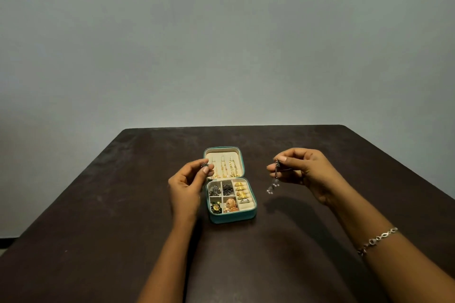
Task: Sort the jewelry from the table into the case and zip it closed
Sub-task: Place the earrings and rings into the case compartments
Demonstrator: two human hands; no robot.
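Observation:
A small teal jewelry case (232, 218) lies open on the dark table (98, 204). Its lid (222, 151) holds three gold chains. The tray's compartments hold dark earrings, a green flower piece, an orange-gold piece and a row of gold rings. My left hand (186, 184), just left of the case, pinches a small dark earring (204, 164) between thumb and fingers. To the right of the case and above the table, my right hand (301, 171) pinches a dark dangling earring (273, 183), which hangs down from the fingers.
A silver bracelet (376, 240) is on my right wrist. The table's far edge meets a plain grey wall (221, 44). The table's left edge runs diagonally toward the near left corner.

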